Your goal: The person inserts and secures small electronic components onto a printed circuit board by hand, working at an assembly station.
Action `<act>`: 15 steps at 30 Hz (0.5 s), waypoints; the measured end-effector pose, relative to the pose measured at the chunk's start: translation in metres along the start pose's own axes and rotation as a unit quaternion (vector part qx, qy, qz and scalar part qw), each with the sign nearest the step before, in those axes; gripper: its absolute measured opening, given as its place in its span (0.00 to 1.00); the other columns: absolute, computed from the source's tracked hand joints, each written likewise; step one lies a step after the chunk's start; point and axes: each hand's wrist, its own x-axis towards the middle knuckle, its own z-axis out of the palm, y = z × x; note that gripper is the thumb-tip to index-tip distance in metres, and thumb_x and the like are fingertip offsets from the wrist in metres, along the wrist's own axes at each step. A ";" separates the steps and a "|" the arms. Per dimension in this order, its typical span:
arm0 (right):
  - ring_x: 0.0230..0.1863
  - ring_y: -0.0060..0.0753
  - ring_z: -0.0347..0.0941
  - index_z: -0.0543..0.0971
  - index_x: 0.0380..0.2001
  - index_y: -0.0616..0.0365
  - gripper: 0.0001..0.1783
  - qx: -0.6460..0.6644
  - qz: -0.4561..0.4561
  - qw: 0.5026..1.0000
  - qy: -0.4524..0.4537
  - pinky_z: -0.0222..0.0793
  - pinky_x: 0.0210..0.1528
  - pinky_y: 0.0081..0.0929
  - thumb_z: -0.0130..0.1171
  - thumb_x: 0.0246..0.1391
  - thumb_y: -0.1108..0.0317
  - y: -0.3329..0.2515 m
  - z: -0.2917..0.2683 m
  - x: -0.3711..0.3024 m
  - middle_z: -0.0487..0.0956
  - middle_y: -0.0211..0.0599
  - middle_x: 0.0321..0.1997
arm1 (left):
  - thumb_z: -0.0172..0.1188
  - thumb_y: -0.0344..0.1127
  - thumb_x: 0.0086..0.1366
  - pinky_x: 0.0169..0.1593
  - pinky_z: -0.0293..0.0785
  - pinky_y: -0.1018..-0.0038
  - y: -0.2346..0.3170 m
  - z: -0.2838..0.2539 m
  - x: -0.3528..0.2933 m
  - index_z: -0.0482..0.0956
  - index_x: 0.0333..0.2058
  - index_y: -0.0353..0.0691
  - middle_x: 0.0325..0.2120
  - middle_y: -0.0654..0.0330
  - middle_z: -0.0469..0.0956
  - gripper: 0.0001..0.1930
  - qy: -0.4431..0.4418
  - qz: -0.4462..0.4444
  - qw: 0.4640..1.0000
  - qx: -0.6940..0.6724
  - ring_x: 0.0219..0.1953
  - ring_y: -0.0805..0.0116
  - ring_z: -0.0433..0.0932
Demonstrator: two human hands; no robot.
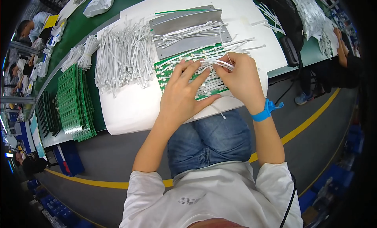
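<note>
A green circuit board panel [163, 75] lies on a white sheet in front of me, with many white cables [215, 83] lying across it. My left hand [180, 88] rests on the panel with its fingers spread and thumb stretched out; its fingertips touch the cables. My right hand [241, 75], with a blue band [267, 110] on its wrist, pinches a few white cables [224, 64] above the panel's right part. The right fingertips are partly hidden, and where the held cables end is not clear.
Behind the panel stands a grey metal bracket [169, 26] with cables on it. A large cable pile [123, 55] is at left, beyond it stacked green panels [72, 102]. A black bag [282, 16] and black device [289, 51] sit at right. Other people work nearby.
</note>
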 end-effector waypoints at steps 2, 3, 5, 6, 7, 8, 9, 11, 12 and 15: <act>0.29 0.54 0.85 0.85 0.30 0.68 0.08 0.007 -0.006 1.000 0.005 0.79 0.35 0.42 0.68 0.52 0.72 -0.001 0.001 -0.001 0.84 0.54 0.26 | 0.82 0.50 0.54 0.67 0.75 0.51 0.000 0.001 0.000 0.88 0.53 0.39 0.58 0.51 0.80 0.31 -0.002 0.001 1.000 -0.001 0.64 0.42 0.74; 0.29 0.55 0.84 0.85 0.31 0.67 0.07 -0.020 -0.004 1.000 0.000 0.79 0.35 0.43 0.68 0.52 0.72 -0.004 0.000 -0.003 0.84 0.53 0.26 | 0.83 0.49 0.51 0.67 0.75 0.52 -0.001 0.002 0.000 0.89 0.52 0.40 0.57 0.52 0.81 0.31 0.006 -0.001 1.000 -0.001 0.61 0.44 0.75; 0.29 0.56 0.84 0.85 0.31 0.67 0.07 -0.047 -0.002 0.999 -0.005 0.79 0.35 0.44 0.68 0.52 0.72 -0.009 0.002 -0.007 0.84 0.53 0.26 | 0.85 0.48 0.48 0.66 0.75 0.53 0.000 0.002 0.000 0.89 0.51 0.42 0.56 0.54 0.81 0.32 0.013 -0.004 1.000 -0.003 0.59 0.46 0.77; 0.30 0.57 0.84 0.85 0.31 0.67 0.07 -0.099 -0.018 0.995 0.007 0.79 0.35 0.45 0.67 0.52 0.72 -0.011 0.005 -0.008 0.84 0.54 0.27 | 0.84 0.48 0.50 0.67 0.75 0.52 0.000 0.000 0.001 0.88 0.52 0.40 0.57 0.53 0.80 0.32 0.006 0.001 1.000 -0.001 0.61 0.45 0.75; 0.31 0.58 0.84 0.85 0.32 0.67 0.07 -0.152 -0.033 0.988 0.019 0.79 0.36 0.47 0.67 0.52 0.72 -0.012 0.007 -0.009 0.84 0.54 0.27 | 0.83 0.49 0.52 0.67 0.75 0.52 0.000 0.000 0.001 0.88 0.53 0.38 0.58 0.52 0.80 0.32 0.000 0.006 1.000 0.000 0.63 0.44 0.74; 0.31 0.58 0.84 0.85 0.32 0.67 0.07 -0.153 -0.033 0.988 0.019 0.79 0.36 0.47 0.67 0.52 0.72 -0.012 0.007 -0.009 0.84 0.54 0.27 | 0.83 0.49 0.52 0.67 0.75 0.52 0.000 0.000 0.001 0.88 0.53 0.38 0.58 0.52 0.80 0.32 0.000 0.007 1.000 0.000 0.63 0.44 0.74; 0.32 0.59 0.84 0.84 0.32 0.67 0.07 -0.156 -0.031 0.987 0.014 0.79 0.37 0.48 0.66 0.52 0.72 -0.012 0.007 -0.008 0.84 0.55 0.27 | 0.83 0.49 0.52 0.67 0.75 0.52 0.001 0.000 0.001 0.88 0.52 0.37 0.58 0.53 0.80 0.32 0.002 0.006 1.000 0.000 0.63 0.45 0.74; 0.32 0.60 0.84 0.84 0.32 0.67 0.08 -0.159 -0.030 0.987 0.010 0.79 0.37 0.49 0.66 0.52 0.72 -0.008 0.007 -0.005 0.84 0.55 0.27 | 0.83 0.48 0.52 0.67 0.75 0.52 0.000 0.000 0.000 0.88 0.52 0.37 0.58 0.53 0.80 0.32 0.005 0.006 1.000 0.000 0.63 0.45 0.74; 0.32 0.60 0.84 0.84 0.32 0.68 0.08 -0.121 -0.026 0.992 -0.003 0.79 0.37 0.49 0.66 0.52 0.72 -0.004 0.005 -0.004 0.84 0.55 0.27 | 0.83 0.49 0.52 0.67 0.75 0.53 0.001 -0.001 0.000 0.88 0.52 0.37 0.58 0.53 0.80 0.31 0.003 0.005 1.000 0.003 0.63 0.46 0.74; 0.31 0.60 0.83 0.84 0.32 0.68 0.09 -0.068 -0.023 0.997 -0.025 0.79 0.36 0.48 0.67 0.53 0.71 0.000 0.000 -0.002 0.84 0.54 0.26 | 0.83 0.49 0.52 0.67 0.75 0.54 -0.001 0.002 -0.001 0.88 0.51 0.37 0.58 0.53 0.80 0.31 0.007 0.008 1.000 0.009 0.63 0.47 0.74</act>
